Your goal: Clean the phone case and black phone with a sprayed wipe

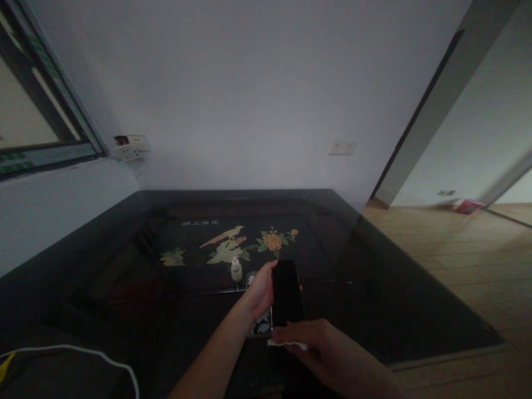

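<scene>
Faintly, 4 pale characters [200, 223] ran along the far part of the glossy black table [103, 299]; 上 and 花 could be read, while the other 2 were too blurred to be sure of. Below them spread a coloured picture of a long-tailed bird [226, 237] and a peach-coloured flower with green leaves [272, 242]. Any print on the small clear bottle with a whitish cap [236, 270], upright on the table, was too small to make out.

The black rectangular phone [286, 293] lay in the left hand [261, 288], near the table's front edge, its dark screen facing up. Its lower end was partly covered by the right hand [318, 338]. Behind the phone and the left wrist, a black-and-white patterned phone case [261, 326] showed only in part. A white cable [83, 349] and a yellow object [5, 367] were cut off by the picture's borders.

The left forearm reached up and inward from the bottom edge; that hand was clamped on the phone, thumb along the left side, most fingers hidden behind it and their tips just showing past the right side. The right forearm came in from the lower right, its hand pointing left, fingers closed on a thin white cloth [286, 344] and thumb over the phone's lower end. Most of the cloth was out of sight beneath the hand.
</scene>
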The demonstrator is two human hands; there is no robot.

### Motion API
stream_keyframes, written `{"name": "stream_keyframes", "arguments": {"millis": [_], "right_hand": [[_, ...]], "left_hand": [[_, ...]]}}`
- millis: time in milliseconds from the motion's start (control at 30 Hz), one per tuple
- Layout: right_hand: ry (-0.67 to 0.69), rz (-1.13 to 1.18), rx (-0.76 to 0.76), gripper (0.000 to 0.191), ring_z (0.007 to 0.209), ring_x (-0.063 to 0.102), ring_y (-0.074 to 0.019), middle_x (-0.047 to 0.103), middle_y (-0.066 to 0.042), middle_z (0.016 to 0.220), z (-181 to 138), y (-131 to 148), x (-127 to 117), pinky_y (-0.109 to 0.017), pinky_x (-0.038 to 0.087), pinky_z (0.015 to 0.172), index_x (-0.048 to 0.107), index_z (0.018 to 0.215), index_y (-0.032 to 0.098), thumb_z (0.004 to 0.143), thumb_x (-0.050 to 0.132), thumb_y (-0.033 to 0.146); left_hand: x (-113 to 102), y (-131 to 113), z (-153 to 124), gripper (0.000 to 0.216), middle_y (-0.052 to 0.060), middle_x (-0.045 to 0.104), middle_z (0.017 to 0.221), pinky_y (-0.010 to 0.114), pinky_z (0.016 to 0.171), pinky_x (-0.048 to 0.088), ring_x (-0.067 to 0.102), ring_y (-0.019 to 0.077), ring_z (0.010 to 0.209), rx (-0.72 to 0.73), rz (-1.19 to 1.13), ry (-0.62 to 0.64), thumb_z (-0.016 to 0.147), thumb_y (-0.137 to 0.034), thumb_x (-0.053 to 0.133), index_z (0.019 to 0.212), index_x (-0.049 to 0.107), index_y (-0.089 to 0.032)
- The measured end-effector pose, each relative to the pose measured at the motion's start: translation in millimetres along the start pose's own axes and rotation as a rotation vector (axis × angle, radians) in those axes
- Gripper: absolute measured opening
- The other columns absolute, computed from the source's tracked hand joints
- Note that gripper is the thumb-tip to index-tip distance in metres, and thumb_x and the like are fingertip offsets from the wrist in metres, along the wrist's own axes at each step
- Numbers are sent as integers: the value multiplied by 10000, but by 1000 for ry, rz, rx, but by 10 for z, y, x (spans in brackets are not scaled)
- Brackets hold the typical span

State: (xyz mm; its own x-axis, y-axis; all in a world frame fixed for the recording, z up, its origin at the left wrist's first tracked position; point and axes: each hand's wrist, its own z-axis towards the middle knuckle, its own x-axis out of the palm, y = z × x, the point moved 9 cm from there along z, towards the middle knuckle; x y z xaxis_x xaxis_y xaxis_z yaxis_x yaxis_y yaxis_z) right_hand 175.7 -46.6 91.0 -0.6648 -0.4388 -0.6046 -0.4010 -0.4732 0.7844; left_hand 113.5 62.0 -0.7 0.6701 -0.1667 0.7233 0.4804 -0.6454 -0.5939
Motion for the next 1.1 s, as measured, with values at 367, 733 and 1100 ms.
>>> {"name": "stream_keyframes", "arguments": {"millis": [367, 733, 1100], "right_hand": [[-986, 502, 195, 514, 507, 699, -197, 778, -73, 801, 246, -1274, -994, -260, 536, 401, 673, 1131, 132, 891, 668, 586], [-938, 460, 307, 605, 658, 762, -288, 796, -133, 960, 298, -1587, -772, -340, 612, 461, 691, 1177, 124, 869, 650, 644], [-959, 362, 277, 563, 799, 738, -276, 784, -125, 1019, 268, -1547, -827, -358, 660, 582, 730, 1137, 133, 898, 617, 630]], "left_hand": [[-116, -7, 7, 399, 90, 765, 791, 300, 674, 533, 706, 217, 660, 94, 101, -170, 820, -422, 771, 1076, 720, -120], [-191, 9, 8, 393, 2, 631, 693, 235, 436, 426, 524, 111, 449, 48, -93, -193, 908, -509, 599, 1029, 640, -137], [-75, -16, -3, 560, 162, 748, 913, 354, 717, 586, 727, 233, 782, 50, -266, -106, 988, -552, 488, 1143, 678, -49]]}}
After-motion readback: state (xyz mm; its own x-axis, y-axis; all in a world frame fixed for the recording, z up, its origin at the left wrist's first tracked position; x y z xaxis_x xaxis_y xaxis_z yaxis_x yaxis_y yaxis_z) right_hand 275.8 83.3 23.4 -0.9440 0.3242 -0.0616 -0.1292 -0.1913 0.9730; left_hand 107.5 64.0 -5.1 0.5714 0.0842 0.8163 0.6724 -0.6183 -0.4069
